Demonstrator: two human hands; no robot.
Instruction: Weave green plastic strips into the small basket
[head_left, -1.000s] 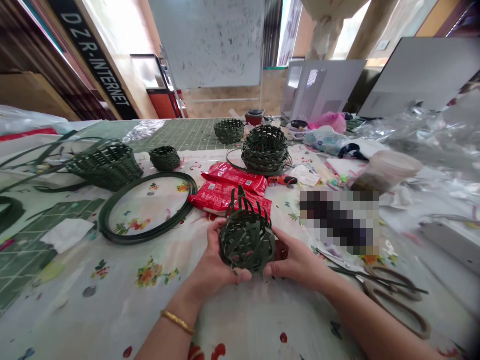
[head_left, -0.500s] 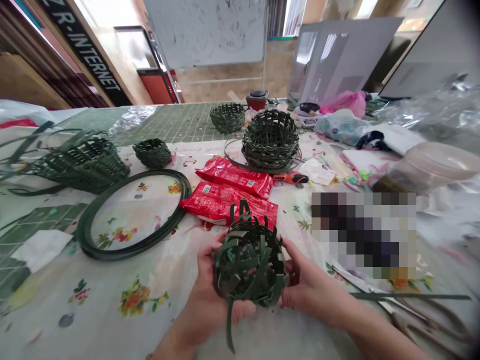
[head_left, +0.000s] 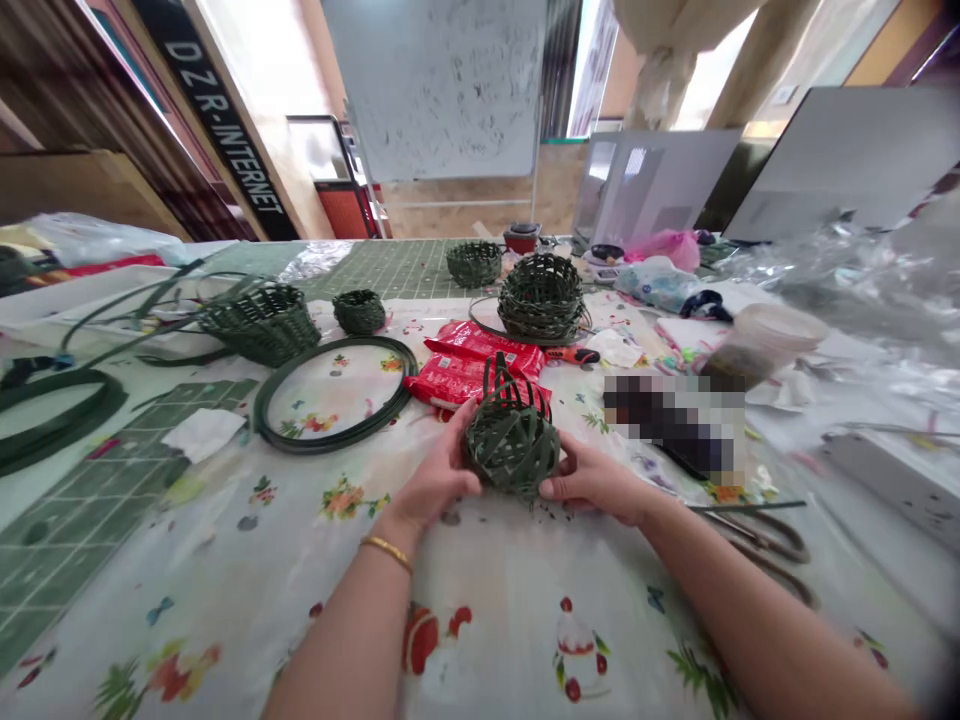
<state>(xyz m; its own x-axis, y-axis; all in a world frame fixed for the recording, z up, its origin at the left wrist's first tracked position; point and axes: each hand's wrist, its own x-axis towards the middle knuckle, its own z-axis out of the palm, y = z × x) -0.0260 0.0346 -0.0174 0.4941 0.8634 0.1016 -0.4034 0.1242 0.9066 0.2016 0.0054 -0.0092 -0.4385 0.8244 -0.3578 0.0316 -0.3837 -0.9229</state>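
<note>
Left grip (head_left: 439,465) and right grip (head_left: 600,485) are both closed on a part-woven green strip basket (head_left: 512,440), one on each side, fingers spread wide over the weave rather than pinching. The basket sits front and centre over the floral-cloth surface (head_left: 487,650), with its loose strip ends (head_left: 499,375) standing up and away from the palms. Poor angle at the base: can't tell if it's touching the cloth or held just above it. Likely reason for the two-sided hold: the strips look unlocked, so even pressure from both sides would keep the weave from springing apart. Small dark green bits (head_left: 547,505) lie on the cloth just below it. Red foil packets (head_left: 472,375) are right behind the basket, near the left fingertips. A dark green strip hoop (head_left: 334,395) lies to the left. Four more woven baskets sit further back, including a larger open one (head_left: 540,300) on a strip ring, which leaves the front area open for handling. Scissors (head_left: 757,535) lie out to the right, beyond the right hand, handy but clear of the forearm. A pixelated patch (head_left: 675,425) hides whatever lies between them and the basket, so no call on that.
</note>
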